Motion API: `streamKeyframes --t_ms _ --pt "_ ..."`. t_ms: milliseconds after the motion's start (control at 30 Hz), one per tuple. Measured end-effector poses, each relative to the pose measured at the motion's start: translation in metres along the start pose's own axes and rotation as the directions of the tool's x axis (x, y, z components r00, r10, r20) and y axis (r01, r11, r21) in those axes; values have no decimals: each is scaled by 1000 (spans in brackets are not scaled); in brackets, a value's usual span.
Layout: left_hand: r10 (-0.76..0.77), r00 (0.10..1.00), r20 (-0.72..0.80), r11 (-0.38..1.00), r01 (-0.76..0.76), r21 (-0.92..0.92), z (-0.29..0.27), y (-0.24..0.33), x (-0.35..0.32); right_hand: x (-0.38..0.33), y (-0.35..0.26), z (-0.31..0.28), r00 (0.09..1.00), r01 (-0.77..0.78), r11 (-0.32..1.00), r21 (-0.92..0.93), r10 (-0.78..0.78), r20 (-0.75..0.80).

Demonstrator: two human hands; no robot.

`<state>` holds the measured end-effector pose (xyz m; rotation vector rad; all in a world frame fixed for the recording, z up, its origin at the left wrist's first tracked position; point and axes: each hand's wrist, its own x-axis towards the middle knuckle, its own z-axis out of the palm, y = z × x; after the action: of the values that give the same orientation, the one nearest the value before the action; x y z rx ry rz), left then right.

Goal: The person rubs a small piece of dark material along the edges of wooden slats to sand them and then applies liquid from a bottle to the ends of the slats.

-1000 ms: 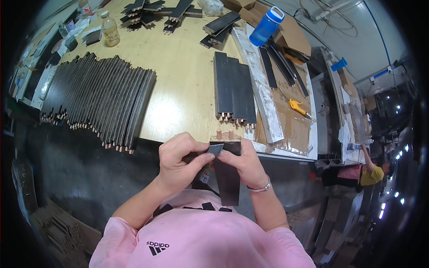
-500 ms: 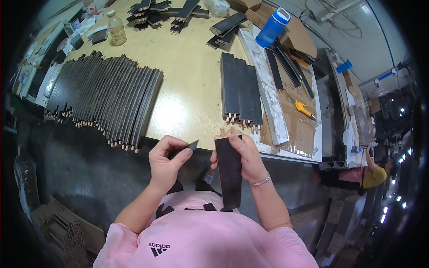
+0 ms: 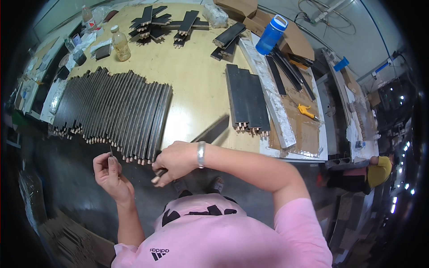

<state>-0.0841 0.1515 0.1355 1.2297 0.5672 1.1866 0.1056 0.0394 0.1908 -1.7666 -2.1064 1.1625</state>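
My right hand (image 3: pixel 176 161) is closed round a dark slat (image 3: pixel 214 130), reaching across to the left with it. One end of this slat points up and right over the tabletop; the other is mostly behind my fingers, near the table's front edge. Just left of it stands a long row of dark slats (image 3: pixel 118 109) on edge, pale dowels showing at their near ends. My left hand (image 3: pixel 112 177) pinches a small thin dark blade (image 3: pixel 111 152), seen nearly edge-on, below the front of that row. A flat stack of dark slats (image 3: pixel 248 98) lies to the right.
Crossed piles of slats (image 3: pixel 149 22) lie at the back of the table (image 3: pixel 187 71). A glass bottle (image 3: pixel 120 44) stands back left. On the right are a white-smeared strip (image 3: pixel 272 94), a blue water bottle (image 3: pixel 271 35), a yellow air gun (image 3: pixel 306 111) and cardboard (image 3: pixel 304 134). A person (image 3: pixel 377 172) is far right.
My right hand has carried its slat from in front of the right stack leftward to the standing row, turning it aslant. My left hand has moved left and lower with the blade.
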Motion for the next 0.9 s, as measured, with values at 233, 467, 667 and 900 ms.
streamKeyframes --t_ms 233,467,667,900 --pt "-148 980 136 987 137 90 -4 -4 -15 55 113 38 731 -299 864 -406 480 484" --pt "-399 863 309 917 375 137 12 -16 -40 -7 137 64 958 -217 883 -416 112 -262" --pt "-456 816 355 882 362 301 56 -75 -33 -54 157 90 813 -177 950 -259 -8 -582" --pt "-213 879 427 556 -251 793 111 -153 -28 -104 170 138 573 -308 937 167 323 -753"
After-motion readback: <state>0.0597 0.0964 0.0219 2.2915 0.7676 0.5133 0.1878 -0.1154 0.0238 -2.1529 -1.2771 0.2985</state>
